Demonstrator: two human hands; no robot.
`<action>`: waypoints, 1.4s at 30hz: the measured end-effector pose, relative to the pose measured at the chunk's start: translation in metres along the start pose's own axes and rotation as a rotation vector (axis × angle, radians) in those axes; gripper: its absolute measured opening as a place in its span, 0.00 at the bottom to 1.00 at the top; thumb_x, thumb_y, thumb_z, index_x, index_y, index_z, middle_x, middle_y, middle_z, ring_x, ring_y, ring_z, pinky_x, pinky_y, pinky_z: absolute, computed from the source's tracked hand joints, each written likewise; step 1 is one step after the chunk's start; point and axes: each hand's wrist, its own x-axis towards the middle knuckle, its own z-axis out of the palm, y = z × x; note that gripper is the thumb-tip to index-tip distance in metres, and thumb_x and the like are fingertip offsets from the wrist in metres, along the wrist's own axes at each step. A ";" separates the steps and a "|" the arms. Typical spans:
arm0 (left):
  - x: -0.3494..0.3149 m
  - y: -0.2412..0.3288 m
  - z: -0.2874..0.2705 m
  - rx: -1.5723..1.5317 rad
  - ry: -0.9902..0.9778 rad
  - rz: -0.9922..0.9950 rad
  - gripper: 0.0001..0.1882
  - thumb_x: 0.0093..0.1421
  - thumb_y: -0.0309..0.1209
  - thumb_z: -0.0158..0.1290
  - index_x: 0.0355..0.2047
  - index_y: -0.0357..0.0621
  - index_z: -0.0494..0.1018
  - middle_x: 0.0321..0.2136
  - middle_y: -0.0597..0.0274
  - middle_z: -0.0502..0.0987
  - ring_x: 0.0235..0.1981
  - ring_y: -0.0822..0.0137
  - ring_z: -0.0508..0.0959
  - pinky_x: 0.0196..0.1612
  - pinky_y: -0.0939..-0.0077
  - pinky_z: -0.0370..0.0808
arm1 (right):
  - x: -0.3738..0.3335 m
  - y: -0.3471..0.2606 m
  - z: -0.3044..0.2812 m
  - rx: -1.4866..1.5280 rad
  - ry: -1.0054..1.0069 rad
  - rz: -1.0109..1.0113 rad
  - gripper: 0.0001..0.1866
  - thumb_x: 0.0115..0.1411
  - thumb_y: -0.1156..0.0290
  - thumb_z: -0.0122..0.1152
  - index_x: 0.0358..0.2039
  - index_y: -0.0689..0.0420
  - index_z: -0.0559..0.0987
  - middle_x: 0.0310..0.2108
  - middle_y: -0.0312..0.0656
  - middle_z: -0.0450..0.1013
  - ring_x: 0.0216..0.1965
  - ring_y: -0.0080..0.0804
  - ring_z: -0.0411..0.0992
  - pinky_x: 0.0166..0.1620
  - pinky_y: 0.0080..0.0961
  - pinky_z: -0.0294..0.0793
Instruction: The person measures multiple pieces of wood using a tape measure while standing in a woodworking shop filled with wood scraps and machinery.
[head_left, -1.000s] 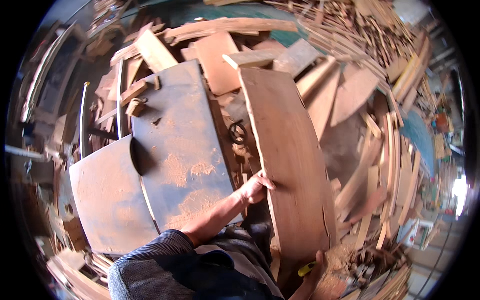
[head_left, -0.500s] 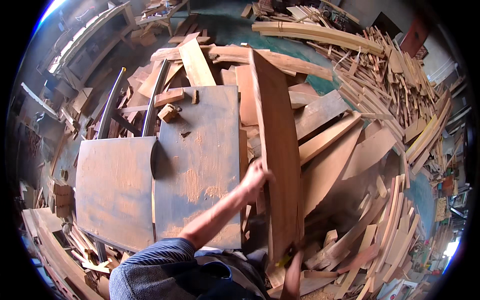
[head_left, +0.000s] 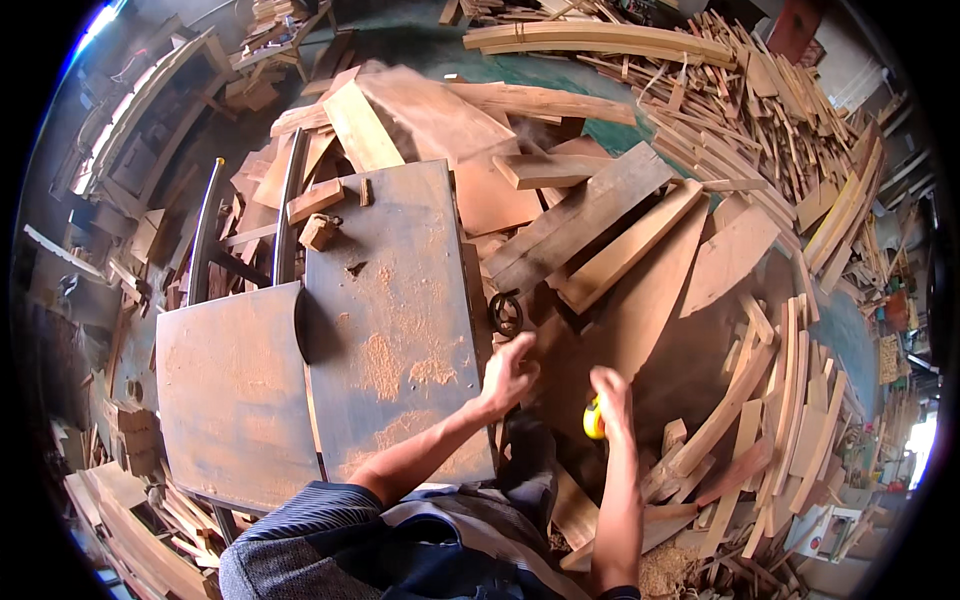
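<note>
My left hand (head_left: 508, 375) is off the right edge of the dusty machine table (head_left: 400, 260), near a black handwheel (head_left: 506, 313). Its fingers are loosely bent and apart, with nothing in them. To its right, my right hand (head_left: 613, 398) is closed around a yellow tape measure (head_left: 595, 420). A wide board (head_left: 425, 110), slightly blurred, lies on the heap of planks beyond the table's far edge.
Small wood blocks (head_left: 319, 232) and sawdust lie on the table, and two metal rails (head_left: 288, 205) run from its far side. Thick planks (head_left: 585, 215) are heaped to the right. Offcuts (head_left: 790, 420) crowd the near right, and stacked strips (head_left: 720, 110) stand far right.
The wide board has left my hands and now lies on the far heap. My right hand has come up and forward with the tape measure, and my left hand has drawn slightly back.
</note>
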 end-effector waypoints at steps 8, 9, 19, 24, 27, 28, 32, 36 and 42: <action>-0.003 -0.064 0.000 0.259 -0.199 0.175 0.19 0.52 0.22 0.53 0.46 0.36 0.76 0.42 0.43 0.81 0.47 0.42 0.80 0.52 0.54 0.78 | -0.210 0.216 -0.067 0.237 0.032 0.439 0.18 0.64 0.55 0.65 0.30 0.60 0.80 0.25 0.41 0.77 0.22 0.31 0.72 0.29 0.30 0.70; 0.000 -0.076 -0.001 0.266 -0.156 0.228 0.18 0.50 0.21 0.52 0.43 0.35 0.77 0.41 0.45 0.82 0.45 0.44 0.81 0.50 0.55 0.78 | -0.226 0.215 -0.063 0.070 0.065 0.686 0.19 0.64 0.55 0.65 0.32 0.60 0.81 0.29 0.42 0.78 0.25 0.32 0.73 0.31 0.31 0.72; 0.043 -0.114 0.009 0.830 -0.451 0.275 0.05 0.54 0.28 0.53 0.30 0.46 0.78 0.31 0.56 0.84 0.35 0.54 0.84 0.38 0.56 0.80 | -0.233 0.250 -0.053 0.461 0.141 0.661 0.12 0.67 0.59 0.61 0.28 0.49 0.76 0.23 0.31 0.70 0.21 0.22 0.70 0.24 0.25 0.69; 0.034 -0.127 -0.004 0.842 -0.340 0.435 0.05 0.59 0.29 0.53 0.26 0.45 0.75 0.25 0.56 0.80 0.30 0.52 0.81 0.36 0.55 0.74 | -0.147 0.246 -0.052 0.515 0.227 0.676 0.11 0.63 0.63 0.66 0.28 0.55 0.81 0.24 0.34 0.74 0.22 0.21 0.68 0.25 0.24 0.63; 0.031 -0.122 -0.008 0.817 -0.336 0.401 0.05 0.58 0.28 0.56 0.26 0.45 0.73 0.25 0.57 0.80 0.30 0.52 0.81 0.35 0.56 0.73 | -0.093 0.246 -0.038 0.423 0.274 0.648 0.12 0.61 0.62 0.67 0.29 0.58 0.82 0.24 0.33 0.74 0.23 0.23 0.68 0.28 0.26 0.65; 0.032 -0.125 -0.011 0.852 -0.327 0.367 0.04 0.58 0.29 0.56 0.27 0.45 0.74 0.25 0.56 0.80 0.30 0.52 0.81 0.36 0.57 0.74 | -0.077 0.250 -0.035 0.366 0.261 0.634 0.13 0.60 0.61 0.67 0.29 0.58 0.82 0.23 0.33 0.74 0.24 0.24 0.68 0.30 0.27 0.66; 0.034 -0.121 -0.001 0.881 -0.347 0.363 0.03 0.56 0.27 0.57 0.26 0.45 0.74 0.25 0.56 0.80 0.29 0.51 0.81 0.36 0.56 0.74 | -0.030 0.304 -0.037 -0.012 0.222 0.705 0.13 0.57 0.63 0.73 0.35 0.61 0.84 0.32 0.37 0.80 0.35 0.28 0.75 0.40 0.31 0.73; 0.038 -0.116 0.005 0.918 -0.438 0.260 0.04 0.58 0.29 0.58 0.34 0.44 0.78 0.30 0.55 0.82 0.33 0.51 0.82 0.42 0.57 0.76 | -0.017 0.349 -0.029 0.029 0.276 0.737 0.20 0.56 0.62 0.74 0.43 0.62 0.84 0.35 0.42 0.82 0.37 0.33 0.78 0.42 0.33 0.75; 0.031 -0.113 -0.005 0.936 -0.378 0.225 0.04 0.58 0.28 0.58 0.34 0.44 0.79 0.31 0.55 0.84 0.34 0.52 0.83 0.43 0.57 0.76 | 0.007 0.315 -0.021 0.333 0.161 0.978 0.23 0.58 0.60 0.71 0.48 0.62 0.83 0.31 0.43 0.80 0.22 0.28 0.73 0.24 0.28 0.68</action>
